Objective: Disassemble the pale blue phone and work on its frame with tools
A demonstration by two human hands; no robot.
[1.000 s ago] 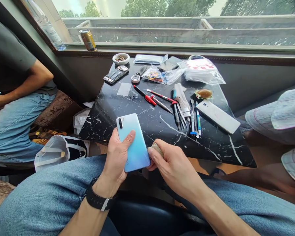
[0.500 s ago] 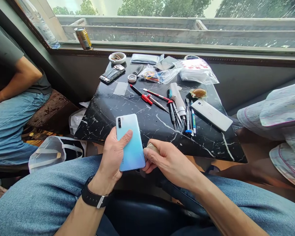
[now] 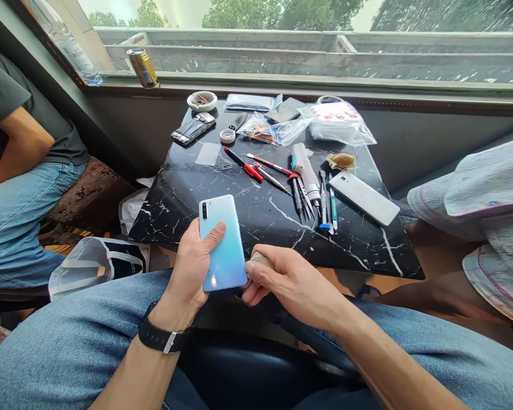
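A light-blue smartphone [image 3: 227,259] is in my left hand [image 3: 191,250], its back and camera strip facing up. My left thumb lies across the back and the fingers are hidden beneath. My right hand [image 3: 288,276] is closed round a small beige-grey piece [image 3: 263,260], mostly covered by the fingers, so its kind cannot be made out. That hand is at the phone's lower right corner; whether it touches the edge cannot be told. Both hands are above my lap, before the table's near edge.
On the black marbled table [image 3: 256,216] lie a white phone [image 3: 365,198], an opened phone [image 3: 193,128], a grey-white hand tool [image 3: 305,171], several screwdrivers and tweezers, a red pen [image 3: 243,164], plastic bags [image 3: 340,122] and an ashtray [image 3: 202,101]. People sit at left and right.
The whole view has shifted slightly. Both hands keep their hold, and a bright reflection now shows near the phone's lower end. The person at left has moved an arm a little.
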